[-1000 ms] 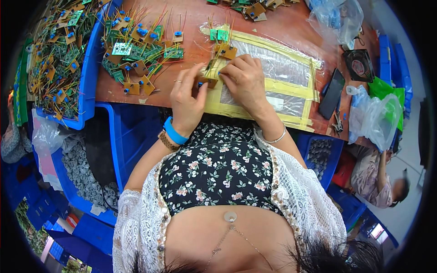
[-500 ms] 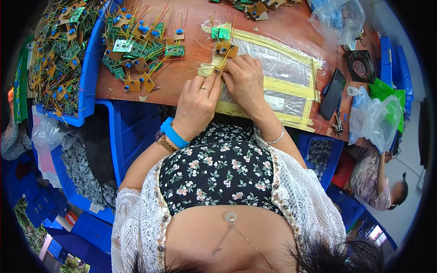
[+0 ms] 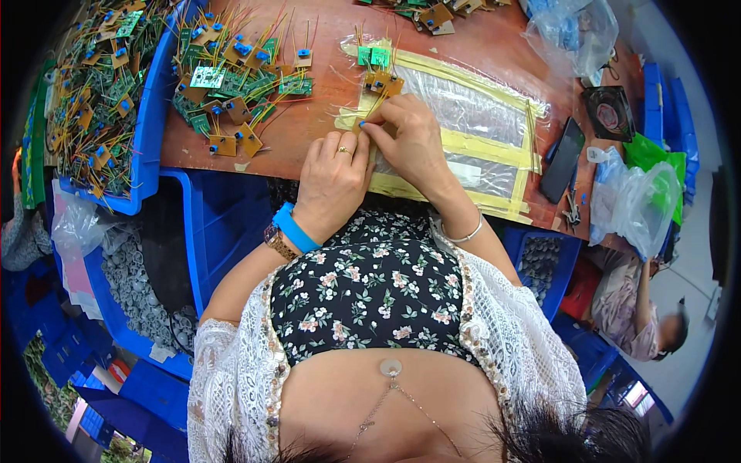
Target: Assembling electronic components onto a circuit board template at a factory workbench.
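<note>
My top: dark floral top (image 3: 378, 285), nearest me, under an open white lace layer.
Wristband: bright blue wristband (image 3: 296, 229) on my left wrist, beside a watch (image 3: 278, 241).
Left hand: my left hand (image 3: 333, 174) lies palm down at the table's near edge, fingers bent together; I cannot tell whether they grip anything underneath.
Right hand: my right hand (image 3: 413, 143) pinches between thumb and forefinger.
Pinched part: a small blue piece (image 3: 362, 123) at those fingertips, just beyond my left fingers; whether it sits on a board I cannot tell.
Under the table: grey parts (image 3: 135, 278) in a blue bin on the left, more in another on the right.
Work surface: clear plastic sheet (image 3: 482, 116) bordered with yellow tape, on a reddish-brown table (image 3: 309, 116).
Label: white patch (image 3: 466, 174) on the sheet's near part, any print too small to read.
Right side: keys (image 3: 573, 208), then a dark phone (image 3: 563, 158); beyond, a black fan (image 3: 610, 110) with a reddish round centre, its markings illegible.
Left side: wired boards (image 3: 231, 85) heaped beside a blue tray (image 3: 150, 131) filled with more.
Beyond my fingers: brown boards (image 3: 384, 83), then two green boards (image 3: 373, 55).
Far edge: another board pile (image 3: 434, 15).
</note>
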The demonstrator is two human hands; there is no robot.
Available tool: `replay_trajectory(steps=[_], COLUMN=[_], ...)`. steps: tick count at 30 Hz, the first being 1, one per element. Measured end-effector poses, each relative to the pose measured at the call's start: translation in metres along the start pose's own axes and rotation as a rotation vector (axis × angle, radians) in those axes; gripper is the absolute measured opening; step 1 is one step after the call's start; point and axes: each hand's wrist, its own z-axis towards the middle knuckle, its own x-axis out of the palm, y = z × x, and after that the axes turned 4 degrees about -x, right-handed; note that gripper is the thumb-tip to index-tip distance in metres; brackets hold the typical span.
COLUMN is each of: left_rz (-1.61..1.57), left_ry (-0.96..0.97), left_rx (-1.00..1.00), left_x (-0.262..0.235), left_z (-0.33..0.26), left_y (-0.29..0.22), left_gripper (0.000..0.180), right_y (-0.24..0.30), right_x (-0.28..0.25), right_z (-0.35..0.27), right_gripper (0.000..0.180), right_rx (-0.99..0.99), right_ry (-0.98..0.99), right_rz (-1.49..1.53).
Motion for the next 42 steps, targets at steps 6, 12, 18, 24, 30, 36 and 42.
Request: replay_trajectory(steps=[6, 12, 18, 24, 30, 36, 42], left_rz=[-0.030, -0.031, -0.028, -0.044, 0.011, 0.035, 0.059], left_ry=[0.019, -0.006, -0.001, -0.019, -0.037, -0.038, -0.045], left_rx=[-0.018, -0.016, -0.010, 0.010, -0.023, -0.025, -0.023], left_x=[-0.001, 0.001, 0.001, 0.000, 0.000, 0.000, 0.002], left_z=[0.000, -0.001, -0.001, 0.000, 0.000, 0.001, 0.000], left_y=[0.000, 0.001, 0.001, -0.001, -0.003, -0.005, -0.006], left_gripper=[0.040, 0.041, 0.038, 0.033, 0.029, 0.029, 0.029], right_y=[0.000, -0.002, 0.003, 0.012, 0.011, 0.007, 0.009], right_x=[0.002, 0.002, 0.001, 0.002, 0.000, -0.001, -0.001], right_z=[0.006, 0.007, 0.012, 0.014, 0.015, 0.015, 0.010], right_gripper=[0.011, 0.010, 0.011, 0.010, 0.009, 0.008, 0.008], right_rx=[0.006, 0.005, 0.005, -0.059, -0.017, -0.036, 0.002], right_ry=[0.017, 0.036, 0.079, 0.082, 0.123, 0.152, 0.123], right_rz=[0.000, 0.008, -0.050, -0.171, -0.109, -0.097, -0.108])
